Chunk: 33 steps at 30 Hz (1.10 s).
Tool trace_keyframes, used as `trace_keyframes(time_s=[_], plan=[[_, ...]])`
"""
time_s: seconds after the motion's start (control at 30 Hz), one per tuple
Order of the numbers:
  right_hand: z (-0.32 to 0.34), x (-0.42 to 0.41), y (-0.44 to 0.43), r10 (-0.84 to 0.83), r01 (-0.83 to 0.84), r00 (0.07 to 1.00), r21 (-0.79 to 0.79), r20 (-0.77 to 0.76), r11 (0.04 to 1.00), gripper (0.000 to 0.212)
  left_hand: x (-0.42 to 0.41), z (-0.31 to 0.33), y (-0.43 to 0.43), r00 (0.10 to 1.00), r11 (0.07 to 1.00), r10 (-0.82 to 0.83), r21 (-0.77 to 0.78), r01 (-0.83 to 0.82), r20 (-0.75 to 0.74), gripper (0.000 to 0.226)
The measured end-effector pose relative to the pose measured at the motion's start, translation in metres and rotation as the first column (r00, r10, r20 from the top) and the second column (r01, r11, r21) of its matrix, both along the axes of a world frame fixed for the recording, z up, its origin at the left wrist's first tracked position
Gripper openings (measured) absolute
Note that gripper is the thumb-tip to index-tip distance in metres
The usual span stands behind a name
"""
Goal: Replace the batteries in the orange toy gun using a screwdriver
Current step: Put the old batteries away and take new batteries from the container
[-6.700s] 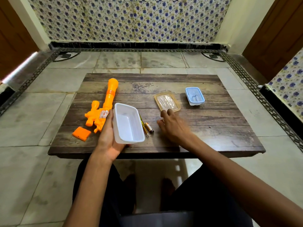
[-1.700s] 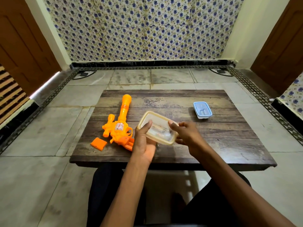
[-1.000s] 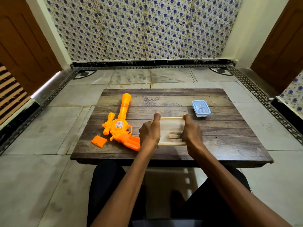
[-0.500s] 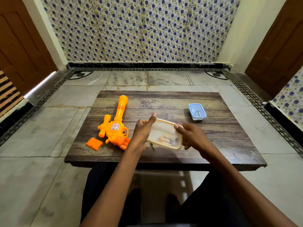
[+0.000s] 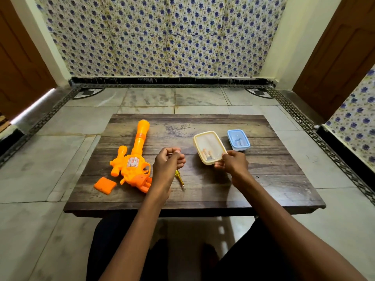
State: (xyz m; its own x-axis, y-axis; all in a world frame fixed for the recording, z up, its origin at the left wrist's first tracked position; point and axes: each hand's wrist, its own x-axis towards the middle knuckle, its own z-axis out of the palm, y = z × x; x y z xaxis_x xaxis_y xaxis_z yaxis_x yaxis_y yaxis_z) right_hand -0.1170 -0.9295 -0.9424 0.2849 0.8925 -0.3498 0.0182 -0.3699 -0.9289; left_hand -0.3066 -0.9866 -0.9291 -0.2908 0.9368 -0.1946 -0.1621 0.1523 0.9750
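Note:
The orange toy gun [image 5: 134,159] lies on the left half of the wooden table [image 5: 203,191], barrel pointing away. Its orange battery cover [image 5: 105,185] lies loose beside the grip. A yellow screwdriver [image 5: 179,178] lies just right of the gun, partly hidden by my left hand [image 5: 167,162], which hovers above it with loosely curled fingers and holds nothing. My right hand [image 5: 233,164] grips the near end of a cream-lidded clear box [image 5: 209,146] with batteries [image 5: 207,154] inside.
A small blue-lidded box [image 5: 238,139] stands at the far right of the table, close behind the cream box. A marble floor surrounds the low table, and my legs are under its near edge.
My left hand has let go of the cream box and drawn back left. My right hand has carried the box alone toward the right, next to the blue box.

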Motion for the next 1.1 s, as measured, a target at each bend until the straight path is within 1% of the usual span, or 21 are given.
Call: trace_keyframes(time_s=[0.07,0.17,0.23,0.33,0.5,0.73,0.83,0.87,1.0,1.1], plan=[[-0.005,-0.005,0.015,-0.057,0.057,0.998,-0.016,-0.039,0.998,0.017,0.000,-0.001,-0.003,1.000,0.999,-0.012,0.040,0.012,-0.011,0.011],[-0.011,-0.009,0.039,-0.134,0.132,0.988,-0.030,-0.082,0.991,0.018,-0.001,-0.003,-0.003,1.000,0.998,-0.012,0.068,0.011,0.011,0.011],[-0.012,-0.010,0.048,-0.146,0.144,0.988,-0.039,-0.058,0.989,0.013,-0.002,-0.004,-0.003,0.999,0.997,-0.018,0.080,0.016,0.033,0.011],[-0.014,-0.011,0.057,-0.157,0.156,0.988,-0.045,-0.010,0.987,0.012,-0.002,-0.004,-0.001,0.998,0.995,-0.026,0.096,0.021,0.054,0.012],[-0.014,-0.009,0.057,-0.143,0.143,0.990,-0.075,0.007,0.987,0.012,-0.001,-0.011,0.003,0.997,0.996,-0.035,0.086,0.029,0.068,0.010],[-0.010,0.001,0.049,-0.084,0.079,0.995,-0.094,-0.051,0.992,0.014,0.007,-0.017,-0.004,0.997,0.998,-0.046,0.049,0.042,0.068,0.011],[-0.010,0.011,0.041,-0.070,0.066,0.996,-0.082,-0.050,0.994,0.009,0.012,-0.016,-0.007,0.995,0.998,-0.055,0.038,0.052,0.078,0.011],[-0.010,0.015,0.038,-0.064,0.061,0.997,-0.074,-0.045,0.995,0.007,0.015,-0.015,-0.008,0.995,0.998,-0.059,0.034,0.057,0.079,0.011],[-0.013,0.031,0.025,-0.049,0.050,0.999,-0.052,0.007,0.997,0.012,0.024,-0.013,-0.010,0.992,0.995,-0.093,0.026,0.091,0.080,0.013],[-0.014,0.046,0.022,-0.107,0.109,0.987,-0.007,0.117,0.994,0.007,0.032,-0.009,-0.010,0.991,0.994,-0.108,0.017,0.107,0.081,0.015]])
